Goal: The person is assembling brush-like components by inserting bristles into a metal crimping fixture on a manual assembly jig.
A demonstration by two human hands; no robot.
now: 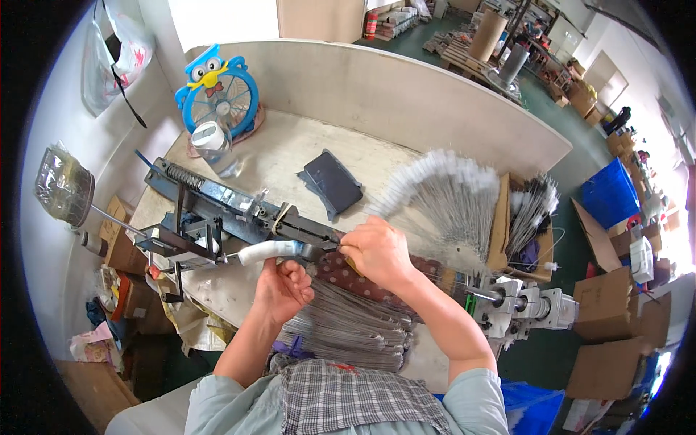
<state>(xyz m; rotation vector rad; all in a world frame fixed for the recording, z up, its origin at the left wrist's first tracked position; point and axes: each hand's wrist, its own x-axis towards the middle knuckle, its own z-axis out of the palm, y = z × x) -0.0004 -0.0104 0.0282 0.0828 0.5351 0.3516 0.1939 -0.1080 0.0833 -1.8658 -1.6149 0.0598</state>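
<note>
- Currently, looking down through the head view, we see our two hands apart from each other over a pale bench (290, 138).
- Our left hand (283, 291) has its fingers curled, its raised tip just under a white-wrapped handle (264, 251); we cannot tell whether it grips it.
- Our right hand (377, 250) is bent closed at the near right end of a long dark machine (243, 206); we cannot tell what, if anything, it pinches.
- That machine slants across the left half of the bench, a spring along its far end, the handle beside its near end.
- Below our hands we have a bundle of grey wires (355, 326), partly beside a brown dotted cloth (424, 270).
- To the right, white-tipped brushes (453, 206) fan out next to a carton (500, 235) holding more.
- Near the right edge of the bench stands a metal shaft unit (518, 304).
- Behind the machine lie a dark flat case (332, 181), a white-lidded jar (210, 136) and a blue fan (187, 112).
</note>
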